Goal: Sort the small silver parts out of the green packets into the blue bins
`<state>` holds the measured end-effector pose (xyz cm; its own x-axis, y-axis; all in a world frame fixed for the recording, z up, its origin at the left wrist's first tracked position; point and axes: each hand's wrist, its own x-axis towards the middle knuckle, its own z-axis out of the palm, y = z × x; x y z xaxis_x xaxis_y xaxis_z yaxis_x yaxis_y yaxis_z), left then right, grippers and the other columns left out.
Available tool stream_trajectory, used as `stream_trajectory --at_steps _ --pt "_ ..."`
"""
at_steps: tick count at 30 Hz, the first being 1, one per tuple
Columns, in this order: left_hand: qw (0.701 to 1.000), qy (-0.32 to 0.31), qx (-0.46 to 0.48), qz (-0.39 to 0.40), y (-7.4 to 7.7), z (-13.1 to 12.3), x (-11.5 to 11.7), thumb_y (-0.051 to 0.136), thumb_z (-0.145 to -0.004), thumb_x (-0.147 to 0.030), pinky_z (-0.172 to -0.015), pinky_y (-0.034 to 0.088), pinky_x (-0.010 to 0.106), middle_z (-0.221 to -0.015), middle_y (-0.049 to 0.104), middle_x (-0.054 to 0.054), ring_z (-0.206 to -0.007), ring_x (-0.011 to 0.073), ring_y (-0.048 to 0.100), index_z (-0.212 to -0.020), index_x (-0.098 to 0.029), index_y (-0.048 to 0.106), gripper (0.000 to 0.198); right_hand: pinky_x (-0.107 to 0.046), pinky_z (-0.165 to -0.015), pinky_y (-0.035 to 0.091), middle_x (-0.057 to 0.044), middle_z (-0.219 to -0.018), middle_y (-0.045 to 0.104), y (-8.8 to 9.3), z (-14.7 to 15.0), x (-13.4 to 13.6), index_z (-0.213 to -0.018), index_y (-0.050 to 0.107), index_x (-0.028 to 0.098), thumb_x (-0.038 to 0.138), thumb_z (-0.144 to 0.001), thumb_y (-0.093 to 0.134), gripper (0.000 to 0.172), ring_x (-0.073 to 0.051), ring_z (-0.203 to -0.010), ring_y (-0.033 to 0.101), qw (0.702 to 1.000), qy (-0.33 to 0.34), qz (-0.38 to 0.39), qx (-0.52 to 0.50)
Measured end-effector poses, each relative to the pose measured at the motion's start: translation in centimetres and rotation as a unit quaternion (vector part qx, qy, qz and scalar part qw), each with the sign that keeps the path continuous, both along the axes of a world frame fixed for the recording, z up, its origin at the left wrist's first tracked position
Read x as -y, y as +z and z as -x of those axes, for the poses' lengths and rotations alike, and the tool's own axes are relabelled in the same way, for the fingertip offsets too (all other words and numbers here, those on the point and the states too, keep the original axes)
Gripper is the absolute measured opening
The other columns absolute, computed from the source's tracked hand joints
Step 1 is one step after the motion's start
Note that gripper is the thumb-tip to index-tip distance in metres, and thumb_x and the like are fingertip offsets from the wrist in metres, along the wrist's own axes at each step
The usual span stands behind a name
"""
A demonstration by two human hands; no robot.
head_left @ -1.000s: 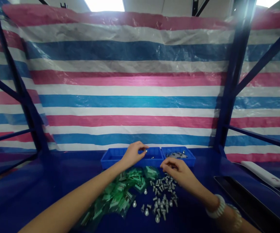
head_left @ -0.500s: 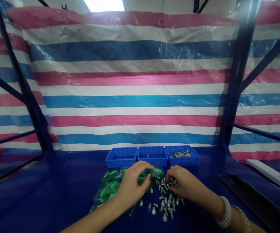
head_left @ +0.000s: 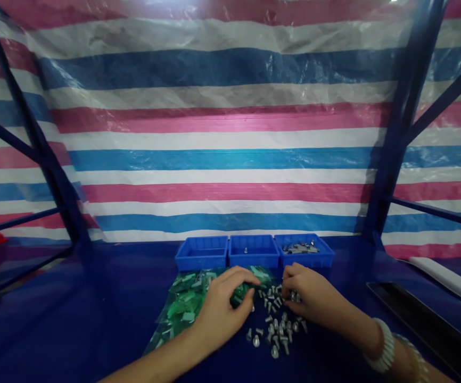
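Note:
My left hand (head_left: 228, 303) rests at the right edge of a clear bag of green pieces (head_left: 184, 300), its fingers bent and the thumb apart, with nothing visible between them. Silver screws (head_left: 280, 330) lie loose on the blue table in front of and between my hands. My right hand (head_left: 308, 292) is at the upper right of the pile, fingers curled toward the thumb around a few screws. Its fingertips are partly hidden. Behind the hands stand three blue bins: a left bin (head_left: 202, 260), a middle bin (head_left: 254, 260) with one small screw inside, and a right bin (head_left: 308, 259) holding small metal parts (head_left: 301, 248).
A dark flat panel (head_left: 426, 324) and a white bar-shaped object (head_left: 448, 277) lie at the right. Blue metal posts (head_left: 400, 133) and braces frame both sides of the table (head_left: 130, 298). A striped plastic sheet (head_left: 230, 138) hangs behind.
The view has tilted down slightly. My left hand has shifted a little right toward the screws, covering one near its thumb side. My right hand stays curled at the pile.

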<state>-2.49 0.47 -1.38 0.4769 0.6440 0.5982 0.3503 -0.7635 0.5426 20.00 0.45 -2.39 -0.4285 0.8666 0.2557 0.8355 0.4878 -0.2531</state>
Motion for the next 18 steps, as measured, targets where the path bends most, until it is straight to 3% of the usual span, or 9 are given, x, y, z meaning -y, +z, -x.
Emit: stream_trajectory --at_steps 3,5,9,11,14,18 --pt "0.998 0.010 0.043 0.050 0.0 -0.4 0.4 0.052 -0.081 -0.008 -0.079 0.049 0.034 -0.094 0.066 0.005 -0.086 0.0182 0.063 -0.101 -0.020 0.060 0.025 -0.032 -0.073 0.046 -0.004 -0.080 0.062 0.6 0.3 0.3 -0.067 0.064 0.018 0.001 -0.068 0.059 0.018 -0.021 -0.081 0.059 0.996 0.033 -0.032 -0.080" --pt "0.987 0.004 0.091 0.132 -0.1 -0.8 0.6 0.056 -0.080 -0.012 -0.074 0.051 0.032 -0.095 0.065 0.006 -0.080 0.0169 0.063 -0.105 -0.019 0.057 0.026 -0.030 -0.073 0.047 -0.003 -0.081 0.062 0.9 0.7 0.6 -0.069 0.063 0.018 0.001 -0.069 0.059 0.018 -0.019 -0.081 0.059 0.983 0.063 -0.065 -0.161" --pt "0.917 -0.052 0.210 0.334 -0.5 -1.6 1.2 0.067 -0.079 -0.026 -0.070 0.049 0.027 -0.088 0.067 0.005 -0.073 0.0136 0.064 -0.097 -0.017 0.057 0.022 -0.030 -0.073 0.048 -0.004 -0.087 0.062 1.2 2.3 1.8 -0.073 0.061 0.019 0.008 -0.075 0.062 0.012 -0.018 -0.082 0.060 0.943 0.093 -0.148 -0.284" --pt "0.880 -0.071 0.258 0.392 -0.7 -1.8 1.5 0.071 -0.078 -0.030 -0.073 0.048 0.025 -0.080 0.067 0.002 -0.073 0.0121 0.063 -0.092 -0.016 0.059 0.023 -0.029 -0.070 0.047 -0.005 -0.086 0.062 1.0 3.1 2.4 -0.075 0.060 0.020 0.008 -0.076 0.061 0.012 -0.018 -0.080 0.060 0.931 0.104 -0.175 -0.304" --pt "0.858 -0.064 0.297 0.413 -0.9 -1.8 1.8 0.075 -0.074 -0.031 -0.073 0.047 0.023 -0.075 0.067 0.000 -0.072 0.0110 0.062 -0.087 -0.016 0.065 0.022 -0.028 -0.068 0.048 -0.004 -0.082 0.062 0.7 3.7 3.0 -0.077 0.060 0.020 0.005 -0.077 0.059 0.015 -0.018 -0.078 0.059 0.926 0.140 -0.168 -0.308" --pt "0.856 -0.059 0.315 0.407 -0.9 -1.6 2.0 0.076 -0.073 -0.031 -0.077 0.048 0.025 -0.076 0.068 0.001 -0.075 0.0128 0.062 -0.085 -0.017 0.069 0.020 -0.028 -0.068 0.049 -0.003 -0.082 0.064 1.1 3.2 2.9 -0.090 0.060 0.020 0.004 -0.079 0.058 0.020 -0.016 -0.075 0.060 0.922 0.142 -0.124 -0.337"
